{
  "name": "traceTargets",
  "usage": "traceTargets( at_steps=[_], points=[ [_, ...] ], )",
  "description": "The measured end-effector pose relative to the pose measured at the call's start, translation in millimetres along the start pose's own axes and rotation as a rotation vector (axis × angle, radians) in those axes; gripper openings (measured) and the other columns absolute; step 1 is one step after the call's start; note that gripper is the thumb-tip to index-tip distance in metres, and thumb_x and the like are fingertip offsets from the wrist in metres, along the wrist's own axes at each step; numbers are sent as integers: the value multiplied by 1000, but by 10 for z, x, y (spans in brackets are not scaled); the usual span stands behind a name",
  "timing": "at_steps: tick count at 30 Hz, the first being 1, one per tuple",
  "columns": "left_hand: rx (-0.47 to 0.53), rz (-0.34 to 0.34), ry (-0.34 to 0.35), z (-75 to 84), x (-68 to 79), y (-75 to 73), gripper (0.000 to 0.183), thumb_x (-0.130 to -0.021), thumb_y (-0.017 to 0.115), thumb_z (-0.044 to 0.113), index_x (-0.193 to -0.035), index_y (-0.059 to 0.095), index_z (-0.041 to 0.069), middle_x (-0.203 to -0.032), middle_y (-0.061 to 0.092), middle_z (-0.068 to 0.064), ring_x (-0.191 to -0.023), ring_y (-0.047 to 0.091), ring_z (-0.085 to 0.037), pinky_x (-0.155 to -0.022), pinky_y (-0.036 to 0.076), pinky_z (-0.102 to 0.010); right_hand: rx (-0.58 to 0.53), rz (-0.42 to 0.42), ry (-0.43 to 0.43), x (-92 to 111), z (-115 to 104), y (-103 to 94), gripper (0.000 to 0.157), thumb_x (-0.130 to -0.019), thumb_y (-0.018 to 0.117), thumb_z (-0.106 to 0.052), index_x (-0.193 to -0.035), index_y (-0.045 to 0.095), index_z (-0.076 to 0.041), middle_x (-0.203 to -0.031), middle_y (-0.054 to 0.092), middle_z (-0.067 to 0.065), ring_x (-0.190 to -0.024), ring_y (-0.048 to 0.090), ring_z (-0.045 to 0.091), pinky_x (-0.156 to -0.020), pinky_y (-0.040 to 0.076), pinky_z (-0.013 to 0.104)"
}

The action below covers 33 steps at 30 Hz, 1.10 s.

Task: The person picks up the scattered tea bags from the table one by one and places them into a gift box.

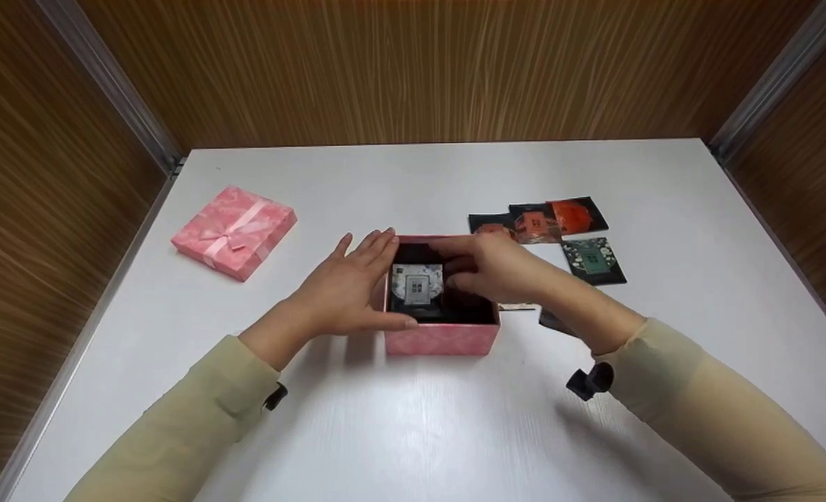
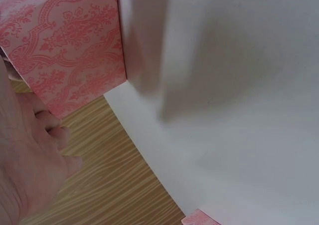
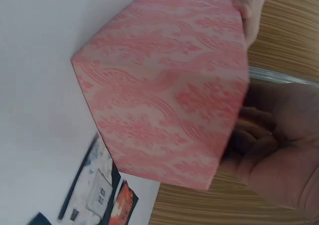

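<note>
An open pink patterned box (image 1: 442, 340) stands on the white table in front of me. Inside its left part lies a black square packet with a white-and-grey label (image 1: 417, 286). My left hand (image 1: 346, 289) rests along the box's left rim, fingers stretched toward the back corner and thumb on the front edge. My right hand (image 1: 503, 268) reaches over the right rim, its curled fingers down inside the dark interior. Whether those fingers hold anything is hidden. In the right wrist view the box's patterned side (image 3: 164, 115) blocks the fingertips.
At the left lies a pink lid with a ribbon bow (image 1: 235, 233). Right of the box are several flat packets: orange-and-black ones (image 1: 537, 224), a green floral one (image 1: 594, 261), and a dark one (image 1: 555, 321) partly under my right forearm. Wood-grain panels (image 1: 413, 70) enclose the table.
</note>
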<state>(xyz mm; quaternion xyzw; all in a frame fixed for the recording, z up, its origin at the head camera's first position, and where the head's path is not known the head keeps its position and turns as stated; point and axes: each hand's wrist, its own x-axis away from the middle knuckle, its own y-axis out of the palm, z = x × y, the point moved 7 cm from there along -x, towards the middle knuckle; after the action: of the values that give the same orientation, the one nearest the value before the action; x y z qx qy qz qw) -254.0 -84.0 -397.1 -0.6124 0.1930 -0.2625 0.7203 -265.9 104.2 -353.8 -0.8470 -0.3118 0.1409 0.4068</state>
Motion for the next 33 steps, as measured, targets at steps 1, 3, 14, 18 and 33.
traceTargets(
  at_steps=[1, 3, 14, 18, 33],
  points=[
    [-2, 0, 0, -1, 0, 1, 133, -82, 42, 98, -170, 11, 4, -178, 10, -13, -163, 9, -27, -130, 4, -54, -35, 5, 1, 22, 3, -46, 57, -98, 72, -2, -153, 57, -6, -139, 68, 16, -120, 70, 26, -101, 57, 46],
    [-5, -1, -2, -2, 0, 1, 133, -82, 43, 98, -170, 11, 4, -178, 9, -12, -163, 9, -27, -130, 4, -54, -97, 19, 20, 72, 23, -154, 58, -99, 71, -3, -155, 56, -8, -142, 66, 15, -123, 70, 26, -102, 57, 45],
    [1, -5, -4, -3, 2, 8, 133, -82, 48, 96, -170, 11, 4, -178, 7, -10, -163, 9, -27, -130, 4, -54, -235, 233, 85, 405, 439, -880, 54, -102, 73, -14, -153, 57, -8, -141, 67, 16, -127, 67, 30, -93, 58, 22],
    [0, -9, -5, 0, 6, 12, 133, -82, 47, 97, -170, 10, 4, -178, 7, -10, -164, 9, -27, -130, 4, -55, -185, 329, 196, 602, 845, -1149, 54, -103, 74, -24, -154, 58, -12, -141, 67, 15, -128, 66, 25, -93, 54, 15],
    [-10, -10, -8, -1, 3, 5, 133, -82, 44, 97, -170, 10, 4, -178, 6, -10, -163, 8, -28, -130, 3, -54, -220, 342, 456, 1173, 2231, -1158, 62, -102, 74, -36, -156, 54, -11, -155, 56, 15, -124, 58, 9, -89, 46, 7]
  ],
)
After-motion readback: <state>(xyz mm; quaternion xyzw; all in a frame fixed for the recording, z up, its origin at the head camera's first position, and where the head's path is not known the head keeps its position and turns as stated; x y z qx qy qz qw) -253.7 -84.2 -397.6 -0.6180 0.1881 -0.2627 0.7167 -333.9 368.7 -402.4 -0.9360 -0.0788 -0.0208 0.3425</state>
